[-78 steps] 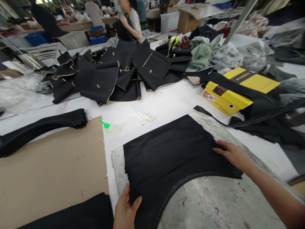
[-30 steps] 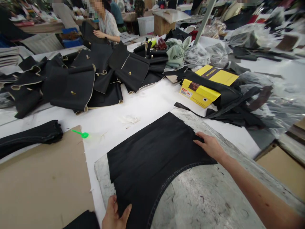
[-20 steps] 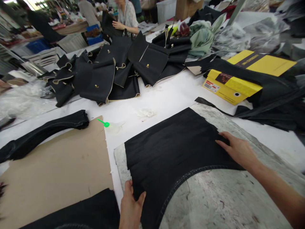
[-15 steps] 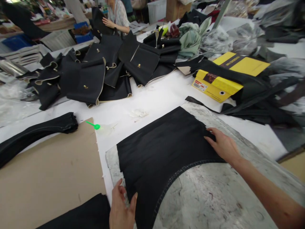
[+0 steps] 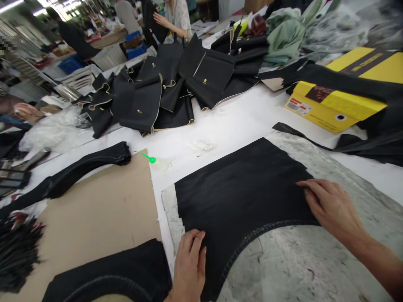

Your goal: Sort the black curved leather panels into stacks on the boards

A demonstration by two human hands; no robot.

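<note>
A black fabric panel [image 5: 242, 188] with a curved, stitched lower edge lies flat on a stained grey-white board [image 5: 277, 260]. My left hand [image 5: 190, 262] rests over the panel's left edge, fingers stretched out on the cloth. At the right edge, my right hand [image 5: 330, 203] touches the panel with its fingertips, fingers extended and lying low. Neither hand lifts the cloth. To the left, another black curved piece [image 5: 126, 264] lies on a tan board [image 5: 107, 201], and a folded black bundle [image 5: 91, 165] lies along that board's far edge.
Several black pieces with gold clasps [image 5: 135, 102] are heaped at the back. A yellow box [image 5: 333, 105] stands at the right, black strips around it. A green spoon [image 5: 152, 160] lies by the tan board, clear plastic [image 5: 56, 130] at the left. A co-worker [image 5: 178, 21] handles black material behind.
The view has swung left, so things appear farther right. My left hand has moved up onto the panel's left edge, its fingers now over the cloth. My right hand stays at the right edge.
</note>
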